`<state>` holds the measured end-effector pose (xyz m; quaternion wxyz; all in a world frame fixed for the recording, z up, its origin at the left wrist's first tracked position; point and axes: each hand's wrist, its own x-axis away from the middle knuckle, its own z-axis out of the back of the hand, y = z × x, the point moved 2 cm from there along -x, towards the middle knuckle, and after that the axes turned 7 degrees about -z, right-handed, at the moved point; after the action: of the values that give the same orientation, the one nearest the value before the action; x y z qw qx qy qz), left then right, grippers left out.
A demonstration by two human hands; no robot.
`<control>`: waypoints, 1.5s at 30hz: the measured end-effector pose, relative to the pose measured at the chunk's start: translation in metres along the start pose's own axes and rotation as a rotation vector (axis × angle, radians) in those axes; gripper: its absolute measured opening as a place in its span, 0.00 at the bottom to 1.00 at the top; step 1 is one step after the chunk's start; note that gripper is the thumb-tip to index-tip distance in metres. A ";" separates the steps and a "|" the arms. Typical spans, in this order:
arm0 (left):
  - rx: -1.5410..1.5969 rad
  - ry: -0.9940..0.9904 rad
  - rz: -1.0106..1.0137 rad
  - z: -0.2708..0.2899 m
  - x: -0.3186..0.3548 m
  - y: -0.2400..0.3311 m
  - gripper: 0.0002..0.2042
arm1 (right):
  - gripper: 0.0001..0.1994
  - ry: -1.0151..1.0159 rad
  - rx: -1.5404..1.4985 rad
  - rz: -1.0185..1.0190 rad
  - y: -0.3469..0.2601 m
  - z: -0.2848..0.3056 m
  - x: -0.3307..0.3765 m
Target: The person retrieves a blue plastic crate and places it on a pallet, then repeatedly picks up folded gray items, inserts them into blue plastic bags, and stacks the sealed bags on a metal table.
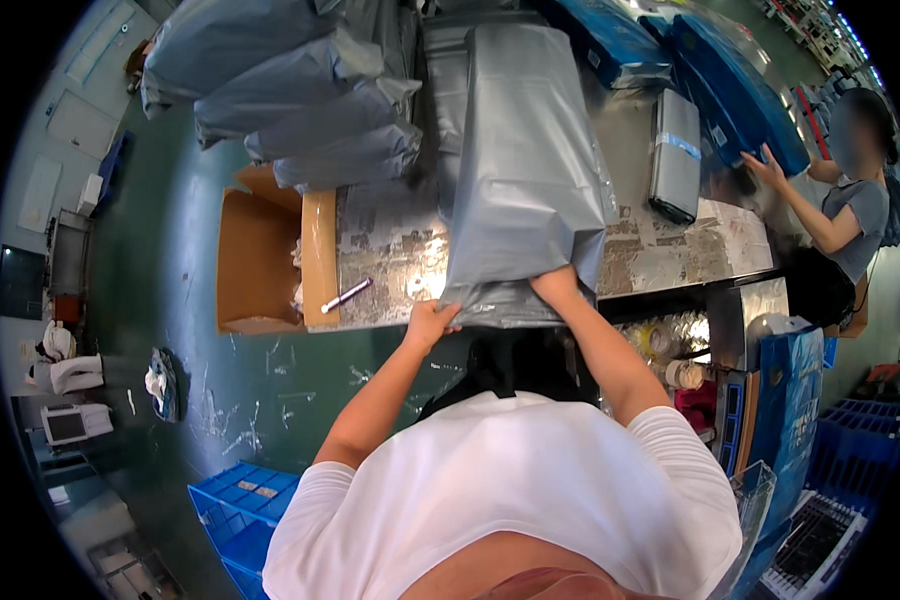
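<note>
A large grey plastic mailing bag (525, 160), bulky and filled, lies lengthwise on the metal table in front of me. Its near end, creased and loose, reaches the table's front edge. My left hand (433, 325) pinches the near left corner of the bag between thumb and fingers. At the near right part of the same bag is my right hand (555, 284), its fingers out of sight in the folds of plastic, so their grip cannot be made out. A pen-like white and purple tool (347, 296) rests on the table to the left.
Several filled grey bags (310, 110) are heaped at the far left. An open cardboard box (260, 265) adjoins the table's left edge. Grey stacked sheets with a blue band (676, 155) and blue wrapped packages (735, 90) lie right, where a co-worker (840, 200) touches one.
</note>
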<state>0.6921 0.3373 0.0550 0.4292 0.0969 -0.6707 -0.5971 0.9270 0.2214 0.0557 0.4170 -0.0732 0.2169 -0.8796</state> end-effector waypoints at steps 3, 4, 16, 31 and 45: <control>0.231 -0.036 0.092 0.006 0.020 0.001 0.05 | 0.08 -0.064 -0.003 -0.065 0.027 0.014 0.056; 0.228 -0.054 0.087 0.009 0.022 -0.002 0.05 | 0.06 0.006 -0.036 0.024 0.020 0.021 0.067; 0.206 -0.183 0.044 0.017 0.024 -0.005 0.08 | 0.06 -0.075 -1.222 -0.239 -0.030 0.007 0.098; -1.425 -0.633 -1.755 0.020 -0.024 0.114 0.20 | 0.18 0.061 0.453 0.689 0.066 0.143 0.048; -0.300 0.464 -0.552 0.001 -0.048 0.089 0.17 | 0.23 0.452 -0.859 -0.487 0.071 0.100 0.021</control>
<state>0.7546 0.3923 0.1116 0.4021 0.3424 -0.4097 -0.7438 0.9942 0.1332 0.1127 0.0765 -0.0943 0.6178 -0.7769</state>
